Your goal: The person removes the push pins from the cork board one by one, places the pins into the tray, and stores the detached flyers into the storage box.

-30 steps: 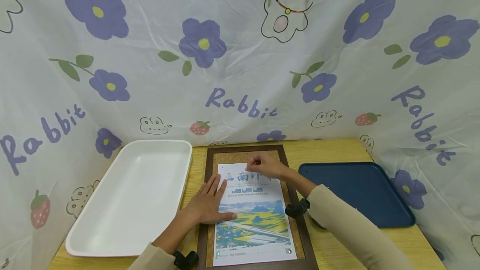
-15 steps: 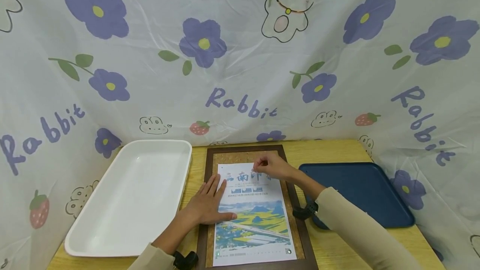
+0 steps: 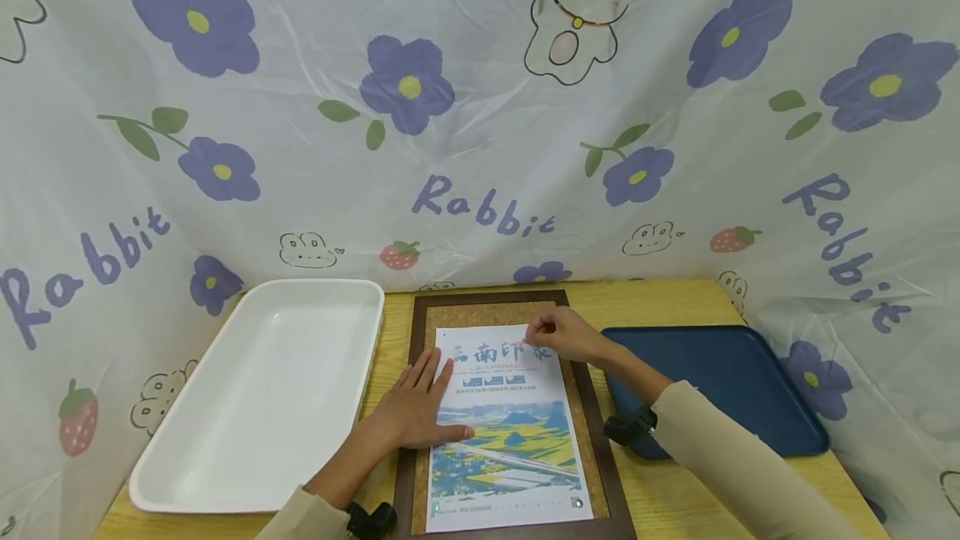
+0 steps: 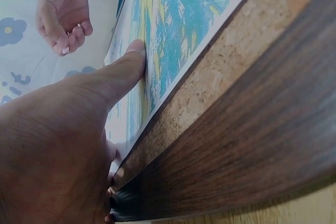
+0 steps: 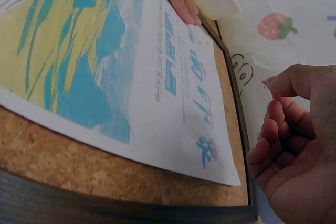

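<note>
A printed poster (image 3: 517,448) with a blue and yellow landscape lies on a corkboard (image 3: 611,473) with a dark wooden frame. My left hand (image 3: 412,407) rests spread on the poster's left side, its thumb (image 4: 126,64) on the landscape. Above the poster's upper right part, my right hand (image 3: 566,333) pinches a small pushpin (image 5: 264,81), purplish with a thin dark point, between thumb and index finger. Its other fingers are curled. Small pins sit at the poster's lower left corner (image 3: 437,506) and lower right corner (image 3: 577,502). A dark dot marks the upper left corner.
To the left stands a large white tray (image 3: 255,407). On the right a dark blue tray (image 3: 720,382) lies partly under my right forearm, with a few tiny pale bits in it. The wooden table (image 3: 660,302) meets a patterned curtain (image 3: 487,148) at the back.
My right hand has moved rightward along the poster's top, toward its upper right corner, still pinching the pushpin. The left hand has stayed in place.
</note>
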Action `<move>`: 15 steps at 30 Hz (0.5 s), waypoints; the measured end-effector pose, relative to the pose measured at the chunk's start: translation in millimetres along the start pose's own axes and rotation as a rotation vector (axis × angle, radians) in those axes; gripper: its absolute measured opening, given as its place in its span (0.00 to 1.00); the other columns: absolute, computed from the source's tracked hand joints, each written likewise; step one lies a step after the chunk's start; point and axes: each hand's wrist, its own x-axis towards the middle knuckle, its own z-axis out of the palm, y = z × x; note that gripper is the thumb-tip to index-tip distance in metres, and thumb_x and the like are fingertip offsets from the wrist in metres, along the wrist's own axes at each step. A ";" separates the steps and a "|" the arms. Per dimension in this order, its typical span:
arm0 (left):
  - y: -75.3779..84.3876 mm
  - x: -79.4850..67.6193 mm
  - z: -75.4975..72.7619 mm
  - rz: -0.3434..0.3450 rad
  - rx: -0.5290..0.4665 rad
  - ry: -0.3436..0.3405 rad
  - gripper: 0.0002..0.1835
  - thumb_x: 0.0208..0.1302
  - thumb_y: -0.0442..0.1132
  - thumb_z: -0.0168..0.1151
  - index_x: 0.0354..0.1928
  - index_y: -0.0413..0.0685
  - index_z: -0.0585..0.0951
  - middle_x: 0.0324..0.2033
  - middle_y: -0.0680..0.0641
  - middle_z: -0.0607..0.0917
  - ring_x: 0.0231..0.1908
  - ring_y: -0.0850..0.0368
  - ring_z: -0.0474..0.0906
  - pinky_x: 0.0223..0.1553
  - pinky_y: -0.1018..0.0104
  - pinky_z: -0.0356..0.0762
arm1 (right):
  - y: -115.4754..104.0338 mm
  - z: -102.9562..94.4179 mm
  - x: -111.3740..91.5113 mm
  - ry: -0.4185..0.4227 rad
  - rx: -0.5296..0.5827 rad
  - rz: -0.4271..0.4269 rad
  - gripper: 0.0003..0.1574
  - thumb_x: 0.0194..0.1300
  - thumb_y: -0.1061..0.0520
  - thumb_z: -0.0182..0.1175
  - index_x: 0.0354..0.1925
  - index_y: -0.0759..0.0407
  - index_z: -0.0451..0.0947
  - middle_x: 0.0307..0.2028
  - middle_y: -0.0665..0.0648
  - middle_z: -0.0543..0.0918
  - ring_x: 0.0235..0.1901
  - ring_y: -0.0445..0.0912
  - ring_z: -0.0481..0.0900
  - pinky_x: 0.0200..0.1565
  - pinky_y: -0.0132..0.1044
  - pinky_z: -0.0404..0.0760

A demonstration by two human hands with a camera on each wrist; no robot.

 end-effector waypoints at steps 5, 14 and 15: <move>-0.1 0.1 1.0 -0.004 0.008 0.000 0.65 0.62 0.81 0.58 0.85 0.43 0.50 0.84 0.35 0.43 0.84 0.37 0.37 0.80 0.37 0.47 | 6.3 -6.5 -6.3 0.021 -0.001 0.006 0.10 0.76 0.64 0.61 0.41 0.70 0.85 0.37 0.57 0.85 0.32 0.45 0.73 0.36 0.35 0.72; 1.0 0.1 -0.8 -0.012 0.003 -0.015 0.65 0.62 0.81 0.57 0.86 0.43 0.49 0.84 0.35 0.42 0.84 0.37 0.36 0.80 0.37 0.46 | 14.9 -19.6 -20.6 0.022 0.039 0.027 0.10 0.77 0.64 0.60 0.41 0.73 0.84 0.41 0.70 0.85 0.34 0.55 0.76 0.36 0.35 0.73; 0.4 0.5 -0.4 -0.013 0.010 -0.018 0.65 0.62 0.81 0.56 0.86 0.43 0.49 0.84 0.36 0.41 0.84 0.37 0.35 0.80 0.37 0.45 | 20.6 -20.6 -20.2 0.021 0.035 0.038 0.11 0.77 0.63 0.61 0.42 0.72 0.84 0.41 0.69 0.85 0.34 0.53 0.75 0.36 0.36 0.73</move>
